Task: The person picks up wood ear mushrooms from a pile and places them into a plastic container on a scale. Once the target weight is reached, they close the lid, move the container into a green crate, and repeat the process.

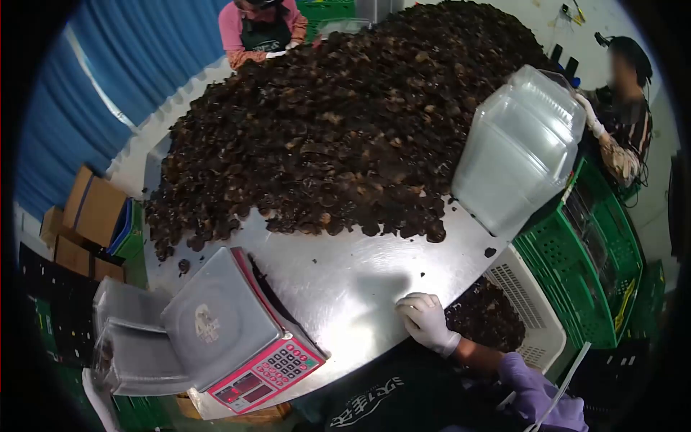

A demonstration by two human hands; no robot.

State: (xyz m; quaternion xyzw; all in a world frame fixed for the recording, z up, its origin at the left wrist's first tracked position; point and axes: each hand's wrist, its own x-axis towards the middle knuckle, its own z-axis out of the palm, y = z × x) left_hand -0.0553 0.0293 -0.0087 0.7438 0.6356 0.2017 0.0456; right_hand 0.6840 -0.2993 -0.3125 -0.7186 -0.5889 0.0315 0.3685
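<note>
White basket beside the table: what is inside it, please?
Dark pieces lie inside the white basket. Its bottom cannot be seen because they cover it, and the table and right forearm seem to hide part of its interior.

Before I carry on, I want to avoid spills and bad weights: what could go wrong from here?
The tall stack of clear containers stands near the right-hand edge of the table; a bump might topple it.
The pile of dark pieces spreads out to the table's left-hand side, so loose ones could slide off.
The clear trays at lower left sit close against the scale; a nudge might disturb its reading.
</note>
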